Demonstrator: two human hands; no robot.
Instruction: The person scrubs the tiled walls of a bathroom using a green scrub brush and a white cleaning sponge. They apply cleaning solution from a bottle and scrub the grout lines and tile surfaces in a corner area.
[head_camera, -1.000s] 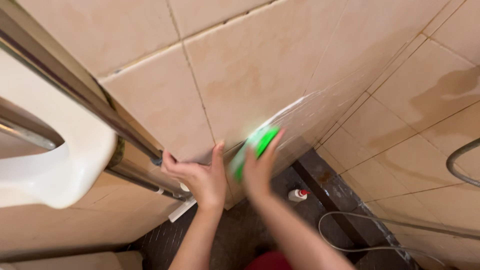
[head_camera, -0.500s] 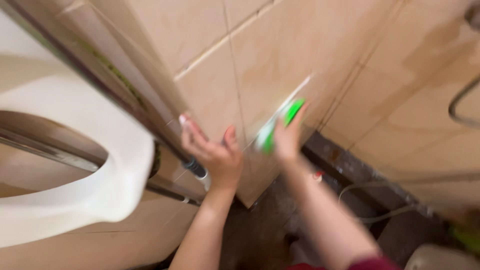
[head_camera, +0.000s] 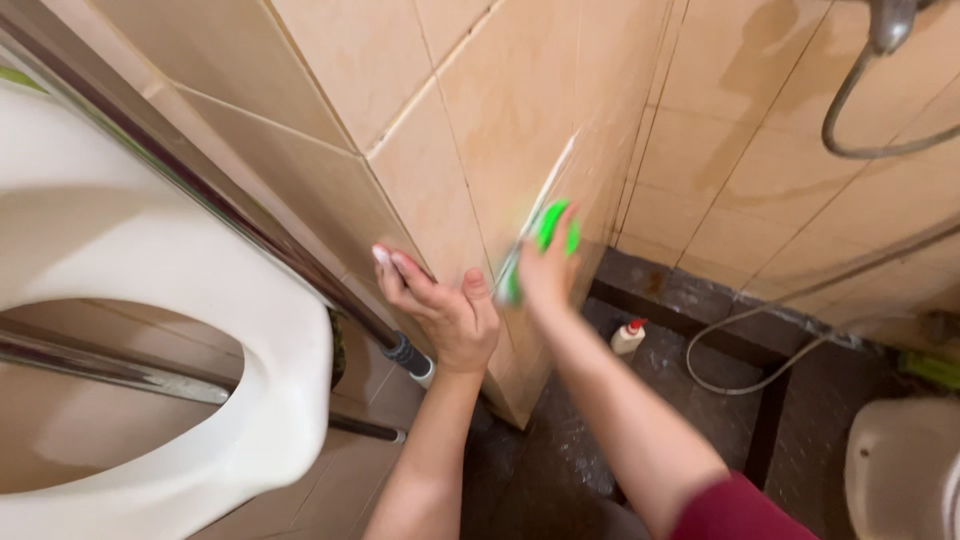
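My right hand (head_camera: 545, 272) presses a bright green scrub sponge (head_camera: 548, 228) flat against the side face of a beige tiled wall (head_camera: 500, 110), where a white soapy streak runs up the tile. My left hand (head_camera: 440, 305) rests open with its fingers spread on the corner edge of the same tiled wall, just left of the sponge and holding nothing. Both forearms reach up from the bottom of the view, and a dark red sleeve shows on the right arm.
A white basin rim (head_camera: 250, 330) fills the left, with a metal pipe (head_camera: 300, 270) running behind it. On the dark floor (head_camera: 700, 400) stand a small white bottle with a red cap (head_camera: 628, 338) and a looping grey hose (head_camera: 760, 360). A white toilet edge (head_camera: 900, 470) sits bottom right.
The view has swung right and back, showing more of the floor. My right hand has kept rubbing the sponge on the tile; my left hand stays on the wall corner.
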